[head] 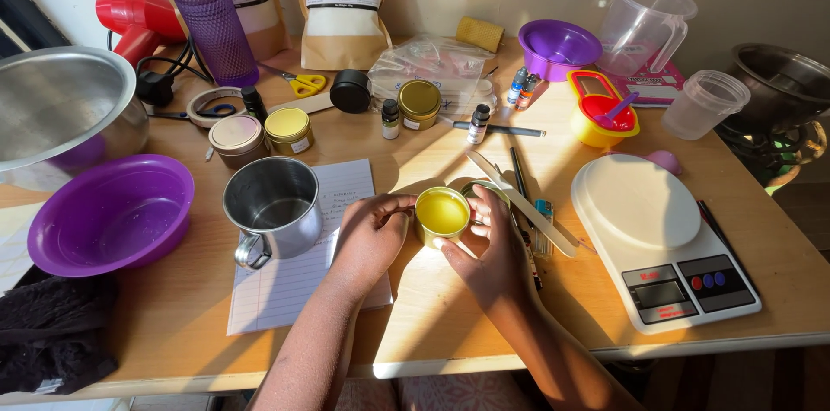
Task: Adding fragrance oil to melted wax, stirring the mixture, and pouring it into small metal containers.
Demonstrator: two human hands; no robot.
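Step in hand: both hands steady a small gold tin filled with yellow wax, which stands on the wooden bench just beside the lined notepad. I judge this is the settling or checking of a freshly filled candle tin.
Left hand: the fingers are curled against the left wall of the tin, thumb and fingertips touching its rim; they pinch it lightly, not spread.
Right hand: the fingers cup the right side of the tin, the thumb pressed at the lower front edge. A second tin shows partly behind these fingers; its contents are hidden.
Wax surface: it looks smooth and level; whether it is liquid or already set, I cannot tell. No wick is visible.
Near things: a steel mug stands on the notepad to the left; a flat wooden stirring stick lies just to the right; a white kitchen scale is further right; a purple bowl is well apart on the left.
Next move, as judgement: the tin should be kept upright and moved slowly, because soft wax could spill or wrinkle; a grip on the walls, not over the top, seems safest.
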